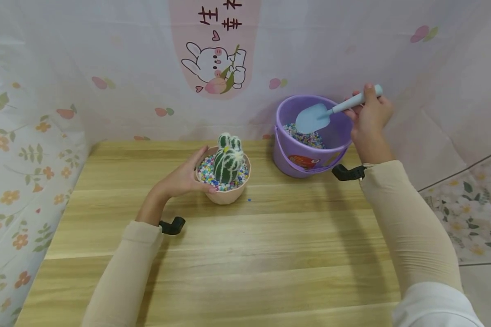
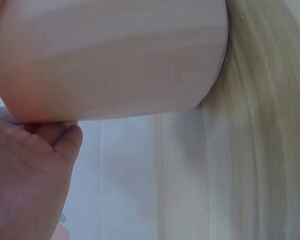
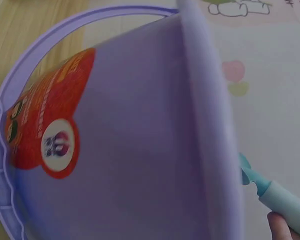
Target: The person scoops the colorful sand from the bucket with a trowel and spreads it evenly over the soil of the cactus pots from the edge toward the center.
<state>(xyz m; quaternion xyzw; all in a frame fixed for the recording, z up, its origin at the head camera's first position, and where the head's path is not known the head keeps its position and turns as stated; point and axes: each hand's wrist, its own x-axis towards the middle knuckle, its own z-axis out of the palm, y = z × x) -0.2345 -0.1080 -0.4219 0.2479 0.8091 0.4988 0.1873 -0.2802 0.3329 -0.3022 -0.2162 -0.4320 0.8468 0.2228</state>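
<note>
Head view: my left hand [image 1: 184, 179] cups pink pot [image 1: 225, 193] to steady cactus [image 1: 227, 161]; right of pot, my right hand [image 1: 370, 120] grips blue trowel [image 1: 315, 117] over bucket [image 1: 307, 156] of pebbles [image 1: 307, 136].

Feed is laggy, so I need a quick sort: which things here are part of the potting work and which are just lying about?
In use:
- pink pot with cactus and coloured pebbles, held by the left hand
- blue scoop, gripped by the right hand
- purple bucket of pebbles

Lying about:
- stray blue pebble on the wooden table
- rabbit-print backdrop
</note>
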